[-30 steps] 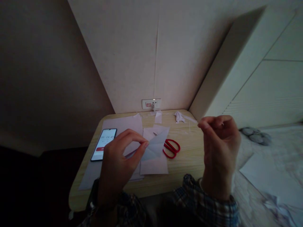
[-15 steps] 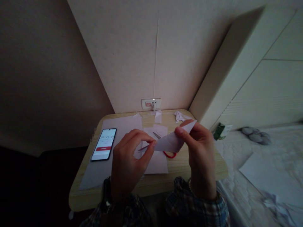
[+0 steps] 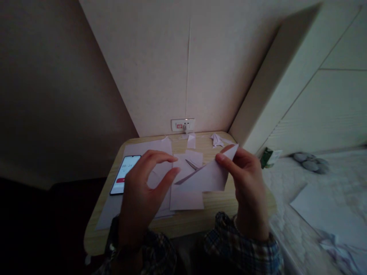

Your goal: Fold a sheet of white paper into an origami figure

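Note:
A folded piece of white paper (image 3: 208, 177) hangs over the small table, pinched at its upper right corner by the thumb and fingers of my right hand (image 3: 245, 172). Just left of the paper, my left hand (image 3: 146, 183) is apart from it, thumb and fingers spread with nothing between them. Beneath the paper, scissors (image 3: 191, 164) lie on the table with their blades showing; their handles are hidden. White paper sheets (image 3: 186, 202) lie under the scissors and the held paper.
A phone (image 3: 124, 175) with a lit timer lies on a large white sheet (image 3: 107, 214) at the table's left. Paper scraps (image 3: 191, 141) and a folded paper figure (image 3: 216, 140) sit at the back, below a wall socket (image 3: 182, 125). More paper (image 3: 323, 214) lies on the mattress (image 3: 282, 183).
My left hand has let go of the paper's left end and moved left, its fingers parting. The paper has opened out wider below my right hand, covering the red scissor handle.

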The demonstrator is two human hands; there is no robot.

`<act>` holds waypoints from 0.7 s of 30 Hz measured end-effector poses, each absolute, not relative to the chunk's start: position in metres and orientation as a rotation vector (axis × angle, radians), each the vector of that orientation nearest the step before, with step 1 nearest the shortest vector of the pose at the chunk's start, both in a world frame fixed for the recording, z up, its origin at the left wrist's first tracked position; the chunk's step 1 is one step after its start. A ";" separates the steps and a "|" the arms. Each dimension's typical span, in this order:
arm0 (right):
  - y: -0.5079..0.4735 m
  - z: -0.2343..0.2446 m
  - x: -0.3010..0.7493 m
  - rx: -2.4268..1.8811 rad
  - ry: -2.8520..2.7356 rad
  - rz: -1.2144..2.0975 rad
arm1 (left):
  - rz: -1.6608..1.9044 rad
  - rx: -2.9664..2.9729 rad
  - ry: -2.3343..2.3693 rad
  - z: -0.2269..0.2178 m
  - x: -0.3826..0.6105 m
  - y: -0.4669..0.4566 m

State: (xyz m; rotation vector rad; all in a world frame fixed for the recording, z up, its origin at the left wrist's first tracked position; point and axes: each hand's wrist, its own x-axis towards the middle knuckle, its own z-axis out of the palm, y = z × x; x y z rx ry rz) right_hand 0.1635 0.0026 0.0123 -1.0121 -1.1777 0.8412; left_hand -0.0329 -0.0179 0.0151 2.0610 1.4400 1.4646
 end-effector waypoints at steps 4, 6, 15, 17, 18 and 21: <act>0.001 0.014 0.152 -0.941 -1.322 0.974 | 1.267 1.870 1.125 0.011 -0.017 -0.016; 0.002 0.012 0.151 -0.900 -1.373 0.977 | 1.350 1.609 1.102 0.007 -0.013 -0.013; 0.005 0.011 0.157 -0.883 -1.383 1.006 | 1.709 1.130 1.091 -0.005 -0.018 -0.006; 0.002 0.012 0.156 -0.873 -1.378 1.023 | 1.762 1.042 1.081 -0.006 -0.019 -0.004; 0.001 0.013 0.155 -0.868 -1.370 1.023 | 1.785 1.004 1.075 -0.007 -0.019 -0.004; -0.002 0.014 0.154 -0.845 -1.353 1.016 | 1.809 0.911 1.051 -0.005 -0.018 -0.002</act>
